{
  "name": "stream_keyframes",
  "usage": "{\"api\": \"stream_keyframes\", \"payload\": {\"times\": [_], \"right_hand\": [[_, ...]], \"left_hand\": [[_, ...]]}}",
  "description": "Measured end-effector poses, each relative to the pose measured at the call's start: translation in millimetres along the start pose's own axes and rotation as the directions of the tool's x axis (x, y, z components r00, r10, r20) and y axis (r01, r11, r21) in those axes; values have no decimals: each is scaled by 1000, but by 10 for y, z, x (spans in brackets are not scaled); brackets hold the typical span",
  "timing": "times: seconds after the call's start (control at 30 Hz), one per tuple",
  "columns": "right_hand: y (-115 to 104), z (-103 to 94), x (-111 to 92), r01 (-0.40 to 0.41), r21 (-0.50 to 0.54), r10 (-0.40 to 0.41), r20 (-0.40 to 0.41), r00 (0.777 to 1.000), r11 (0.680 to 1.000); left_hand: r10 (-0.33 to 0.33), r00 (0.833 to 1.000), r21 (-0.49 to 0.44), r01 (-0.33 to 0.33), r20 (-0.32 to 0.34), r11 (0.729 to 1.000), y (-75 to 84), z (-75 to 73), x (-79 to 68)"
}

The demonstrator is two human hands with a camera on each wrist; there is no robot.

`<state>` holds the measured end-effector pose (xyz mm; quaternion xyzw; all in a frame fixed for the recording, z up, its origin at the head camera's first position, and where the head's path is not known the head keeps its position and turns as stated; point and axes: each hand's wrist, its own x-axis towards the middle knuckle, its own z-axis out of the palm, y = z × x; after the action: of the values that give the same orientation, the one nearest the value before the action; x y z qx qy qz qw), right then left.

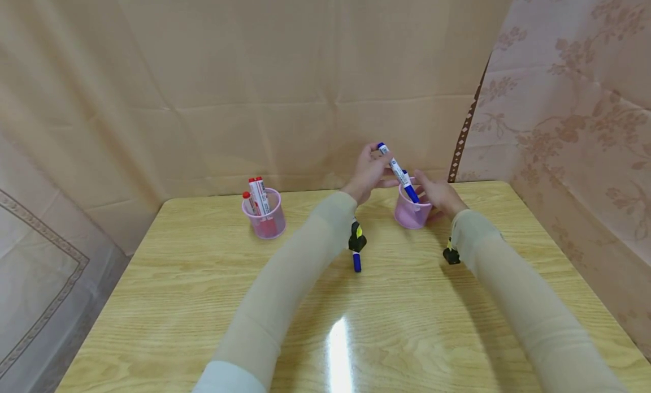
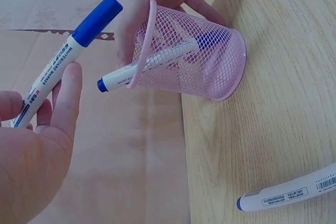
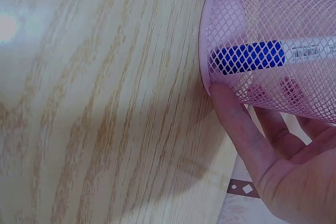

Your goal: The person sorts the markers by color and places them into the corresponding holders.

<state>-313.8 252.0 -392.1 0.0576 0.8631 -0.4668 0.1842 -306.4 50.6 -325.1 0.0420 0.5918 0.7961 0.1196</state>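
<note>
Red markers [image 1: 261,196] cupped, your right hand [image 1: 441,196] grips the cup [image 1: 409,216] with one blue marker [image 2: 163,60], your left hand [image 1: 368,172] pinches a second [image 1: 398,172], a third [image 2: 286,194] remaining toward the bench's [image 1: 203,257] far edge.

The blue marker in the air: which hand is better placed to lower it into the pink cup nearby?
Probably the left hand: it grips the blue marker, cap end towards the pink cup. The right hand is against the cup, better placed to steady it.
</note>
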Motion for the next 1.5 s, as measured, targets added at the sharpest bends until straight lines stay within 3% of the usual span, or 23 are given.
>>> {"api": "stream_keyframes", "payload": {"times": [0.57,1.5], "right_hand": [[15,10,6,-5,18,5,-3,1000,1000],[13,12,48,-29,-4,29,-8,1000,1000]], "left_hand": [[62,998,-30,-63,-30,998,-48,-6,-20],[110,992,17,-109,-62,994,-165,3,42]]}}
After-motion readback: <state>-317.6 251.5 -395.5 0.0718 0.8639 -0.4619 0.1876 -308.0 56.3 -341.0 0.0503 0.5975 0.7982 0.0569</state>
